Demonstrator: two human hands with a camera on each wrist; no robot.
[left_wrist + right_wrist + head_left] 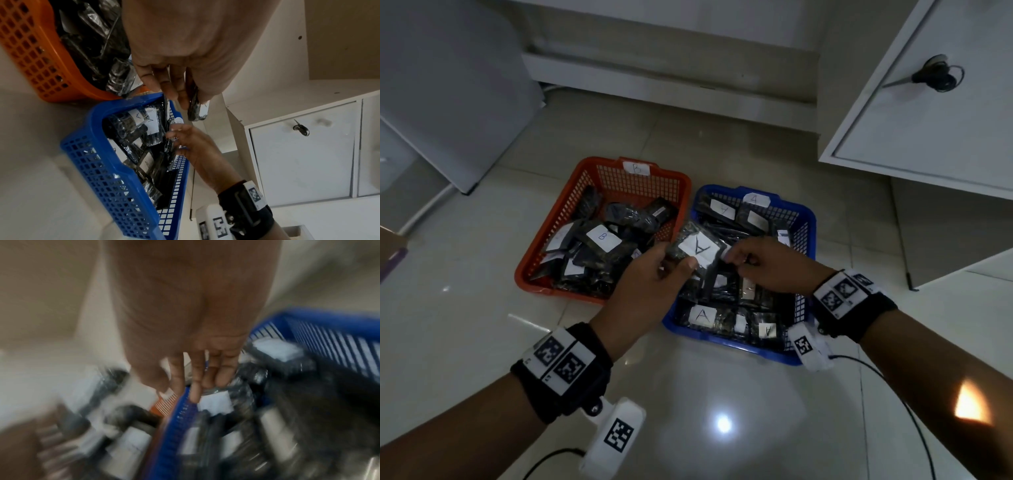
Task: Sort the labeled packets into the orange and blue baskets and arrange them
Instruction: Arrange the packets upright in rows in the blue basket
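Your left hand (650, 284) reaches forward from the lower left, forearm angled up and to the right, and stops over the gap where the orange basket (544, 255) and the blue basket (806, 219) stand side by side on the tiled floor (482, 325). Its thumb lies on top and the fingers curl underneath, pinching a dark packet with an "A" label (697, 248) by its near corner; the packet is lifted above the blue basket's left rim, label facing up. In the left wrist view the fingers (164, 82) close against that packet's edge.

Your right hand (767, 265) comes in from the right, wrist bent inward, palm down over the middle of the blue basket. Its fingers are loosely curled just beside the packet's right edge; whether they touch or hold it you cannot tell, and the right wrist view is too blurred to settle it.

The orange basket holds packets marked "B" (602, 237); the blue basket holds packets marked "A" (702, 315).
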